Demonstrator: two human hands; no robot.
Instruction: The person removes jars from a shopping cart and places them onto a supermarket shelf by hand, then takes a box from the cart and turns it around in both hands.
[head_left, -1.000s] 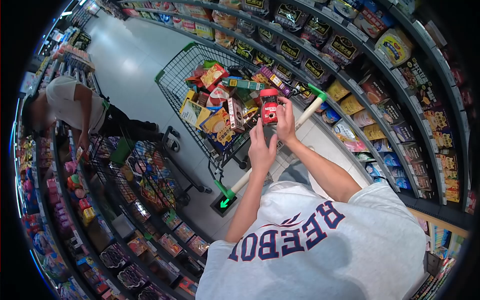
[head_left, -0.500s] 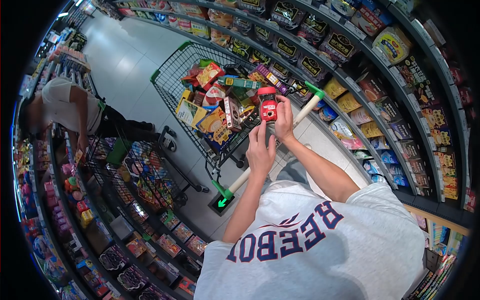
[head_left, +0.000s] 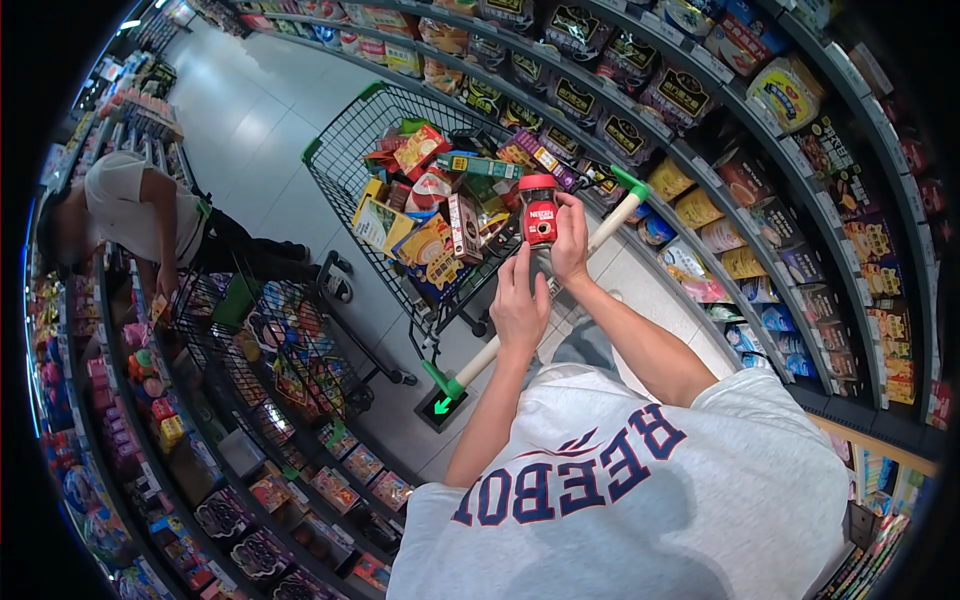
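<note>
A Nescafe jar [head_left: 539,215] with a red lid and red label stands upright in my right hand [head_left: 571,240], whose fingers wrap round its right side. My left hand [head_left: 521,305] is just below, its fingertips touching the base of the jar and its thumb apart from the fingers. Both hands are over the handlebar [head_left: 615,222] of a green-trimmed wire cart [head_left: 345,135]. Inside the cart lie several packages, among them a yellow box [head_left: 435,250] and a white and brown box [head_left: 465,228].
Shelves of bagged and boxed goods [head_left: 780,205] curve along the right. At the left a person in a white top [head_left: 145,205] bends towards another shelf, beside a second loaded cart [head_left: 290,340]. Tiled floor [head_left: 235,110] runs between the shelves.
The jar and my hands have shifted very slightly, with the same hold. The person at the left has moved the lowered hand a little down and left.
</note>
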